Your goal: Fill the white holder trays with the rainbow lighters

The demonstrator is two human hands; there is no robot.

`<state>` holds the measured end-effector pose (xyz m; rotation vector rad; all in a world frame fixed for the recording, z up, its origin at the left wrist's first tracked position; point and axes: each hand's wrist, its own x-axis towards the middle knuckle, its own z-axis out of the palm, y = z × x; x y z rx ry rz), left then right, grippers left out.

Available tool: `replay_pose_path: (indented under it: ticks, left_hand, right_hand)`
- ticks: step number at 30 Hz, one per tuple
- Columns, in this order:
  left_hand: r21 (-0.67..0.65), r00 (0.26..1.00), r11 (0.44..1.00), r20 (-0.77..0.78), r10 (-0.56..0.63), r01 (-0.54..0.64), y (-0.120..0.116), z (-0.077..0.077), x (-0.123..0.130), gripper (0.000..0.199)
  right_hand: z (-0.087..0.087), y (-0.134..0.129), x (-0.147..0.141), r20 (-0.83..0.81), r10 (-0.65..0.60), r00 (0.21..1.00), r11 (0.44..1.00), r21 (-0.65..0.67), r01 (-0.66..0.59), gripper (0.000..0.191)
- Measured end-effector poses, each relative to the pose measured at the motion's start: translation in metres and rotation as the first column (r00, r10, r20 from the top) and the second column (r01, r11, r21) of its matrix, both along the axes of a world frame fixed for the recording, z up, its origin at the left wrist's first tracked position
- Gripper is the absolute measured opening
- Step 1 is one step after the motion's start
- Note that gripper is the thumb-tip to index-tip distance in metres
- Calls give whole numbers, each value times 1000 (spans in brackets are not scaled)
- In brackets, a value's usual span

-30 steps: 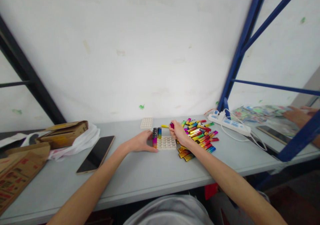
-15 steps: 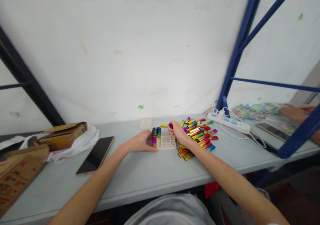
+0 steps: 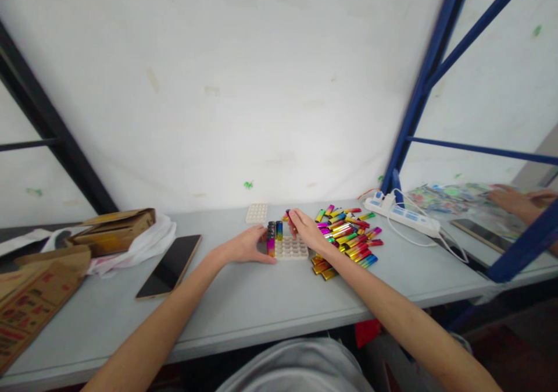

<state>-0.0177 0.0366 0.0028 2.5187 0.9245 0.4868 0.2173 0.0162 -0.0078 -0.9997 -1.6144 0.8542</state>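
Observation:
A white tray with round holes [image 3: 293, 251] lies on the table in front of me. Several shiny rainbow-coloured tubes with dark tops [image 3: 271, 245] stand upright in its left rows. My left hand [image 3: 248, 245] clasps the tray's left end, thumb at the front corner and fingers toward the back. Above the tray's back edge, my right hand [image 3: 301, 227] pinches one more tube [image 3: 286, 214], mostly hidden by the fingers. A loose pile of similar metallic tubes [image 3: 349, 238] lies just right of the tray.
Behind stands a second white tray [image 3: 257, 213]. To the left are a phone [image 3: 170, 267], a plastic bag [image 3: 150, 243] and cardboard boxes [image 3: 41, 302]. A power strip [image 3: 403, 214] with cables lies right, by a blue post [image 3: 412, 113]. Beyond it, another person's hands [image 3: 514, 200] work.
My right hand has moved left from the pile's edge to over the tray, turning the tube more upright. My left hand keeps its place at the tray. The view has shifted slightly.

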Motion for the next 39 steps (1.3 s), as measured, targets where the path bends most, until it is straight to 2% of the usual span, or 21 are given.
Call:
replay_pose_path:
  ticks: [4,6,10,16,22,28,32,34,37,39]
  left_hand:
    - [0,1000,1000,-13,17,-17,0,-1,0,73]
    - [-1,1000,1000,-20,17,-17,0,-1,0,73]
    - [-1,1000,1000,-7,-5,5,-1,0,0,74]
    - [5,1000,1000,13,-24,24,-2,0,0,72]
    - [2,1000,1000,-12,-3,3,0,-1,1,71]
    - [-1,1000,1000,24,-9,9,1,-3,-1,74]
    - [16,1000,1000,3,4,-4,2,-4,-1,74]
    - [16,1000,1000,-18,25,-25,2,-4,-1,73]
    - [9,999,999,-23,37,-37,2,-3,-1,73]
    - [6,1000,1000,-7,30,-30,1,-3,-1,74]
  right_hand:
    - [3,-1,3,123,-161,979,964,231,129,33]
    - [9,-3,6,169,-146,975,955,281,94,30]
    - [18,-10,11,206,7,979,969,241,-58,29]
    - [12,-9,9,383,14,924,960,253,-119,29]
    - [11,-7,10,456,80,886,953,227,-203,33]
    - [13,-1,17,526,53,849,931,282,-233,38]
    - [4,3,10,615,-120,779,949,302,-93,40]
    - [2,4,6,650,-165,742,947,315,-66,44]
    - [5,4,11,656,-109,747,939,315,-140,50]
    - [13,5,24,634,-169,754,929,358,-93,55]
